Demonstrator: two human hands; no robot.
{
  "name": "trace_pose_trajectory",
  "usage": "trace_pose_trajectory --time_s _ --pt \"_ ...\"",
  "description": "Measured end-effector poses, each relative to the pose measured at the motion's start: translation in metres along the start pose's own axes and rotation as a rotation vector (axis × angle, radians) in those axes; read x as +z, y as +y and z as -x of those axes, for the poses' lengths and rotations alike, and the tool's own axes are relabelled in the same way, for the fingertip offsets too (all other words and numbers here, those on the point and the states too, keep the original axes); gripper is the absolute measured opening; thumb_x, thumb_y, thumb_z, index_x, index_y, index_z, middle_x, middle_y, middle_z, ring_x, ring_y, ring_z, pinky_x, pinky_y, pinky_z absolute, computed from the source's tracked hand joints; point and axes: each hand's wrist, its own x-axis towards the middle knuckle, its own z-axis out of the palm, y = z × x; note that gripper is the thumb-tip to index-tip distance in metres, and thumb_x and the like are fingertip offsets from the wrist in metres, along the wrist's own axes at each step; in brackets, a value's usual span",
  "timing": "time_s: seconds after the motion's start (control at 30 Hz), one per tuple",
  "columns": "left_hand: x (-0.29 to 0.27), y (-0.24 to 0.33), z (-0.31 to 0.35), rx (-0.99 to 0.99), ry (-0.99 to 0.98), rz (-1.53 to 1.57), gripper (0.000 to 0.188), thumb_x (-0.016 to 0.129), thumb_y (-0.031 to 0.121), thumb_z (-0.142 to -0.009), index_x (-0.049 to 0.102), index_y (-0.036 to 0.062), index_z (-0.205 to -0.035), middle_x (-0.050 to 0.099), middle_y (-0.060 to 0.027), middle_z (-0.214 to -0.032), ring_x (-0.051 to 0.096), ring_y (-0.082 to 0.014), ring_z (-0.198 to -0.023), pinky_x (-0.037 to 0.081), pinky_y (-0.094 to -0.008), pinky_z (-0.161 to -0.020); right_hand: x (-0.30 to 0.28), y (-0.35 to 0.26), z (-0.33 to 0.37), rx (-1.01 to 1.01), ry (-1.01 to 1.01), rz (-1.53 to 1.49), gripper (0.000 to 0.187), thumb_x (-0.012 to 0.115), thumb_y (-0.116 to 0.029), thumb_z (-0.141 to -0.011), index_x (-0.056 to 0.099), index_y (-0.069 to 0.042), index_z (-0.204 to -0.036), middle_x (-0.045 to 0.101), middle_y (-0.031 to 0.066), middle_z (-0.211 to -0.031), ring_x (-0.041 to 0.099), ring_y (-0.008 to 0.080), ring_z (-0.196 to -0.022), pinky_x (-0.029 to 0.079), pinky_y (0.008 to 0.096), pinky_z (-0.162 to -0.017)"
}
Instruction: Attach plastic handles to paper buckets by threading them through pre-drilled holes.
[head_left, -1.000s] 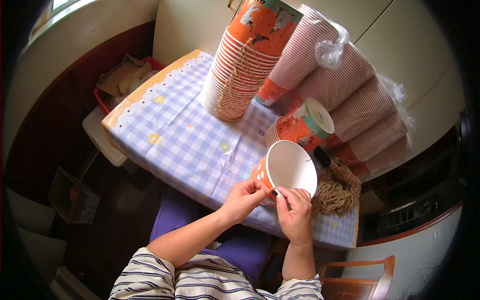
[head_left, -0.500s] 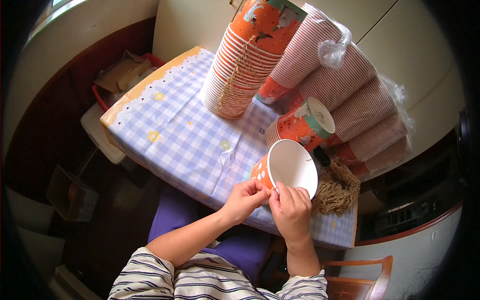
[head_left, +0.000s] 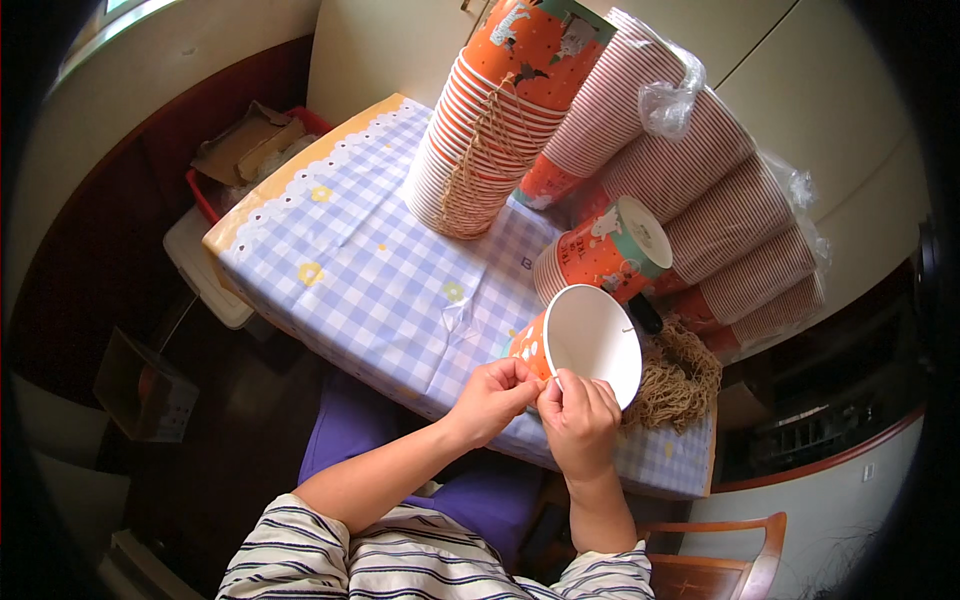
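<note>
An orange paper cup (head_left: 597,340) with a white inside lies tilted at the near right of the table, its mouth facing up and right. A short bit of twine (head_left: 628,329) shows at the far side of its rim. My right hand (head_left: 580,415) pinches the near rim, thumb and fingers closed over the edge. Close beside it, my left hand (head_left: 495,398) is closed in a pinch at the cup's outer wall by the rim. What sits between the left fingertips is too small to make out.
Behind stands a tall stack of cups (head_left: 480,140) with twine loops down its side. Shorter inverted cups (head_left: 600,245) stand nearer. Plastic-wrapped cup stacks (head_left: 690,150) fill the back right. Bundled tan twine (head_left: 680,380) lies right of the cup on the checked tablecloth (head_left: 370,260).
The cup has shifted slightly right and down, and its mouth has turned a little. Both hands keep their pinch at the near rim.
</note>
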Motion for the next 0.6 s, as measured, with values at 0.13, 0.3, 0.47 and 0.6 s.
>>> trace_pose_trajectory --time_s 0.13,0.3,0.47,0.6 --pt "0.0 0.0 0.0 -0.028 0.004 -0.015 0.012 0.064 0.014 -0.09 0.058 0.0046 -0.087 0.059 0.0012 -0.078 0.047 -0.0049 -0.062 0.04 -0.0206 -0.057 0.001 0.004 0.003 0.012 -0.01 -0.034 0.021 0.069 -0.004 -0.073 0.061 -0.002 -0.093 0.059 0.0089 -0.069 0.059 0.0283 -0.062 0.049 0.0385 -0.068" --pt "-0.008 0.006 0.003 -0.024 -0.023 -0.078 0.013 0.065 0.015 -0.09 0.061 0.0035 -0.092 0.06 0.0018 -0.078 0.047 -0.0037 -0.062 0.04 -0.02 -0.056 -0.013 0.009 0.007 0.074 -0.089 -0.097 0.031 0.071 -0.011 -0.074 0.063 -0.004 -0.103 0.064 0.0086 -0.083 0.061 0.0268 -0.076 0.047 0.0412 -0.081" --pt "-0.014 0.032 0.008 0.284 0.16 -0.919 0.029 0.072 0.018 -0.076 0.063 0.0057 -0.101 0.056 -0.0126 -0.109 0.056 -0.0154 -0.075 0.045 -0.0264 -0.06 -0.018 0.027 0.046 0.241 0.283 -0.051 0.03 0.067 -0.018 -0.078 0.062 -0.002 -0.102 0.059 0.0138 -0.11 0.056 0.0304 -0.102 0.04 0.0443 -0.096" --pt "0.007 0.058 0.01 0.709 0.098 -1.187 0.034 0.073 0.013 -0.071 0.063 0.0086 -0.103 0.054 -0.0148 -0.114 0.056 -0.0263 -0.095 0.046 -0.0371 -0.081 0.012 0.047 0.101 0.779 0.52 -0.516 0.031 0.052 -0.006 -0.089 0.051 -0.001 -0.119 0.055 0.0088 -0.116 0.053 0.0162 -0.101 0.043 0.0299 -0.087"
